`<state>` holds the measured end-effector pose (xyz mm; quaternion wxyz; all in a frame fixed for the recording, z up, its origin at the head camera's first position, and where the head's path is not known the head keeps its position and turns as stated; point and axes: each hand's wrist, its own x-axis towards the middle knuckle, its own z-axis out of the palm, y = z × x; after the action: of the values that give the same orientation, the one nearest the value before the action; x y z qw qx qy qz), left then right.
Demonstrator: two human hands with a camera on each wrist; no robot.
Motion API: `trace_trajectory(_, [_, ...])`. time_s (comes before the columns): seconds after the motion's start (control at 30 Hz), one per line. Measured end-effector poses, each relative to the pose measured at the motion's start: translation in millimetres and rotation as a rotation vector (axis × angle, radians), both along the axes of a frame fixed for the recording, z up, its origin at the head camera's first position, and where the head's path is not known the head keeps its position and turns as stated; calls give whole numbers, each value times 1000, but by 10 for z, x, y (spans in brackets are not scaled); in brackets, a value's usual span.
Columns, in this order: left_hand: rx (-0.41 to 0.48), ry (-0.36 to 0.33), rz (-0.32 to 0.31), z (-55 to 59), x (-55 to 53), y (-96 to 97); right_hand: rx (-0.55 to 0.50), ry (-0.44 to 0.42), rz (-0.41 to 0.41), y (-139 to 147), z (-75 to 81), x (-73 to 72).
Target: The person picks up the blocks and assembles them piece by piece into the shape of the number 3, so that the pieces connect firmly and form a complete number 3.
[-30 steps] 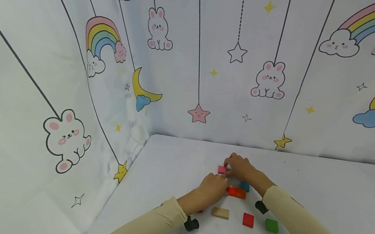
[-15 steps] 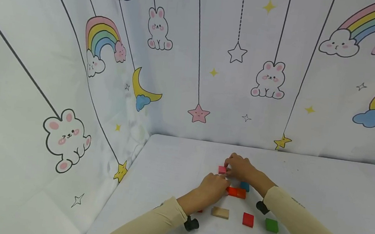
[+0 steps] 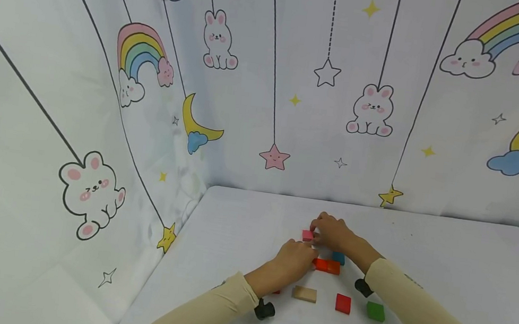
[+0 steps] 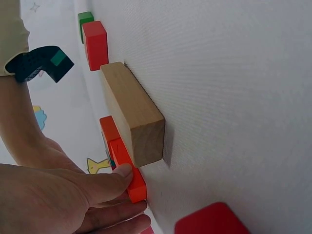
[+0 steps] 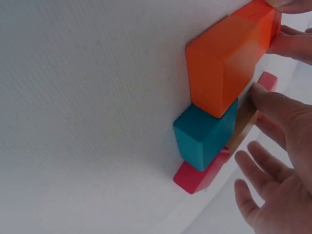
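My left hand [image 3: 295, 260] pinches the end of an orange-red block [image 4: 127, 161] between thumb and fingers. An orange block [image 5: 224, 58] lies end to end with it, and a teal block [image 5: 204, 134] touches the orange one. Behind these, my right hand [image 3: 330, 231] has its thumb and forefinger on either side of a plain wooden block [image 5: 245, 122]; its other fingers are spread. One pink block [image 3: 307, 235] shows just left of the right hand. Beside the teal block is a dark pink block [image 5: 202, 171]. The fingertips are mostly hidden in the head view.
Nearer the person lie a wooden block [image 3: 305, 294], a red block [image 3: 343, 304] and a green block [image 3: 375, 311]. Another red block [image 4: 212, 220] sits partly under the left wrist in the head view. Patterned cloth walls [image 3: 247, 102] border the white table [image 3: 444, 268].
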<state>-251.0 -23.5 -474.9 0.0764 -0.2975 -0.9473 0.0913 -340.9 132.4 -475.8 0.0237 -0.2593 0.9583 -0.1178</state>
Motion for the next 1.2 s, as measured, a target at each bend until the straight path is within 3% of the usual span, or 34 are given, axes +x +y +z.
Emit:
trace_trajectory(0.73, [-15, -7, 5, -5, -4, 7, 4, -11, -9, 3, 15, 14])
trace_trajectory(0.93, [-19, -18, 3, -22, -6, 25, -2, -19, -11, 54, 100, 108])
trace_trajectory(1.2, [-24, -3, -9, -28, -31, 5, -5, 55, 19, 339, 280, 333])
